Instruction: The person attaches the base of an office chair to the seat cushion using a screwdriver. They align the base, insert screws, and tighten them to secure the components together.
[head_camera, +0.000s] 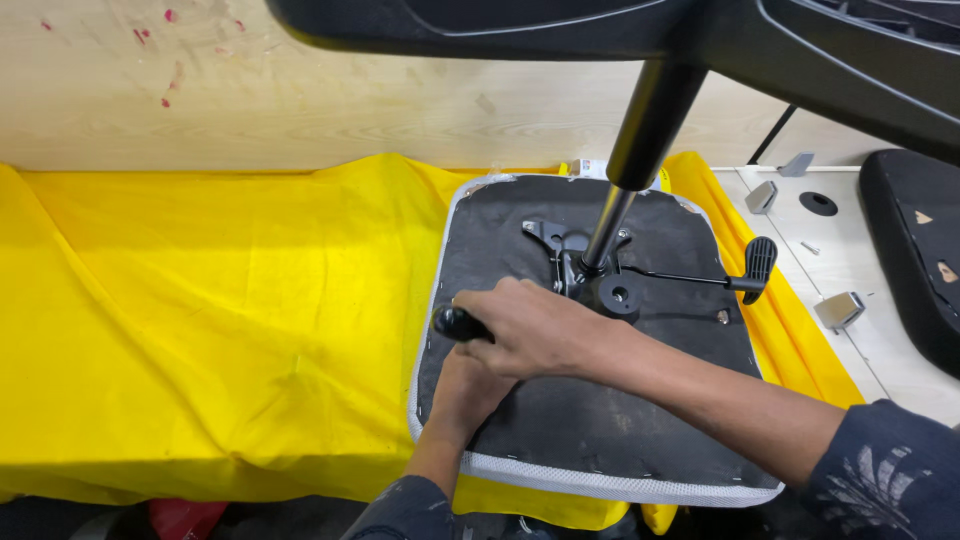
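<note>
dark sleeves at the bottom edge of view, both forearms reaching forward over an upturned chair seat (600, 420) that lies underside up on a yellow cloth (220, 300) covering the tabletop, toward its right end. seat underside is black board with a white stapled fabric rim. progress, as a judgement: the tilt mechanism plate (590, 275) looks already seated at the middle of the board, the gas lift column (625, 190) stands in it and rises to the black star base (600, 25) overhead, and the side lever with paddle handle (752, 270) sticks out toward the right edge of the seat. one screw head shows near the right rim; whether all fixings are in cannot be told. fastening seems to be the part under way. right hand (540, 330) is closed, knuckles up, around a black tool handle (458, 324) just left of the mechanism, wrist bent down, forearm coming in from the lower right. left hand (470, 390) sits beneath it, mostly hidden; fingers look curled up toward the same handle, but whether it grips cannot be told. off the cloth at the right end of the tabletop: a black cushioned panel (915, 260), two small metal brackets (838, 310), a black washer-like disc (818, 203), a loose screw (810, 247). behind the far edge, a pale wall (300, 90) with red specks.
</note>
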